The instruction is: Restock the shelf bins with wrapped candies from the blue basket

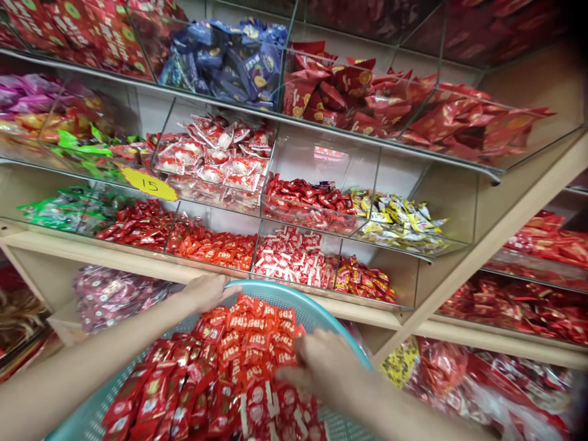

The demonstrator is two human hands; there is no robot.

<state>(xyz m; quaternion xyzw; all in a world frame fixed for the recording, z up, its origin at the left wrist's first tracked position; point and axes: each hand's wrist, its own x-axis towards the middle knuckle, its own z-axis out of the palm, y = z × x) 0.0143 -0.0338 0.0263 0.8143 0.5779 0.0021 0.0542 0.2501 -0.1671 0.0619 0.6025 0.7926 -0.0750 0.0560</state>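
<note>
A teal perforated plastic basket (337,331) stands below the shelves, heaped with wrapped candies. My left hand (206,294) is closed on its far rim, with a finger lying along the edge. Over the basket's right side hovers my right hand (324,361), smeared by motion, so its fingers and anything in them are unclear. Beneath and beside it are orange-red candy packets (255,334). Darker red packets (158,392) fill the left part of the basket, and red-and-white packets (271,407) lie at the near right.
Clear-fronted shelf bins hold orange-red candies (218,248), red-and-white candies (291,254), yellow-wrapped candies (399,214) and blue packets (234,61). A yellow tag (149,184) reads 15. Bagged goods (117,294) sit under the bottom shelf. A wooden upright (487,239) stands at right.
</note>
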